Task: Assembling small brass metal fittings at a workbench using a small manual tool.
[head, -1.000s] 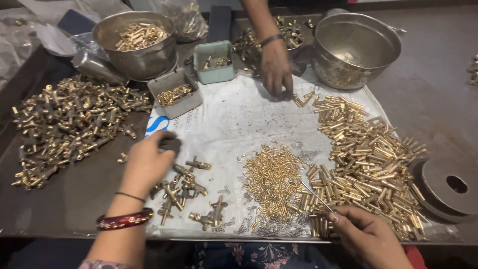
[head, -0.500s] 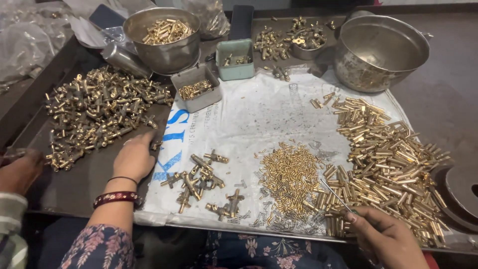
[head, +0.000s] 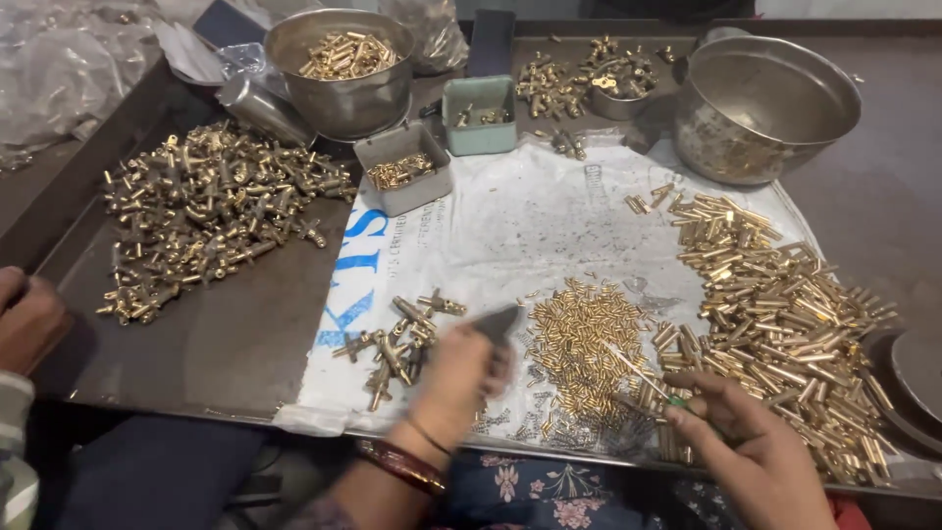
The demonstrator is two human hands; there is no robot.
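The left hand [head: 459,368] is blurred with motion at the near edge of the white sack sheet [head: 510,231], its fingers curled together around a small dark piece [head: 498,322] that sticks up past the knuckles; what that piece is cannot be told. It sits between the small cluster of brass tee fittings [head: 397,345] on its left and the heap of short brass pins [head: 579,339] on its right. The right hand [head: 751,442] rests near the front rim, fingers pinched on a thin screwdriver [head: 643,378] with a green handle, its shaft pointing far-left into the pin heap. Further right lies a broad spread of brass tubes [head: 780,314], and on the dark tray to the left a large pile of assembled fittings [head: 201,216]. By the look of it the step in hand is an assembly one, with a part brought in to meet the tool over the pins. The next move would call for steadying the left hand so that tool tip and part line up. Another person's hand [head: 29,319] rests at the far left edge
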